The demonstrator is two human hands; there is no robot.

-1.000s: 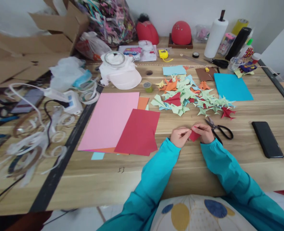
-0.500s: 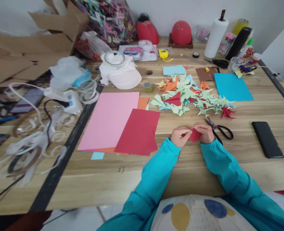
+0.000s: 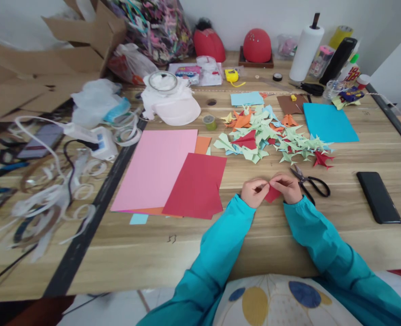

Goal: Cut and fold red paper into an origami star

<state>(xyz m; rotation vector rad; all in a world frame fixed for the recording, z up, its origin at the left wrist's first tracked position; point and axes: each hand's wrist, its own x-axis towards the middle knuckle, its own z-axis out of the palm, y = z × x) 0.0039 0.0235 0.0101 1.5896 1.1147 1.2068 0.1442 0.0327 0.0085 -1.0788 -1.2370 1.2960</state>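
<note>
My left hand [image 3: 254, 192] and my right hand [image 3: 288, 187] pinch a small folded red paper [image 3: 272, 194] between them, low over the wooden table [image 3: 261, 235]. Both hands have their fingers closed on its edges. A pile of folded paper figures [image 3: 271, 136] in green, orange, blue and red lies just beyond the hands. Black scissors [image 3: 311, 183] rest right beside my right hand. A red sheet [image 3: 195, 185] lies to the left of my left hand, on top of a pink sheet [image 3: 156, 167].
A black phone [image 3: 379, 197] lies at the right. A blue sheet [image 3: 329, 122] sits behind it. A paper towel roll [image 3: 305, 52], two red domes [image 3: 257, 45] and bottles line the back. Tape rolls [image 3: 85, 167], cables and cardboard crowd the left side.
The hands have barely shifted; the fingers have worked the red paper slightly, and it looks a little more closed. The view moved a touch.
</note>
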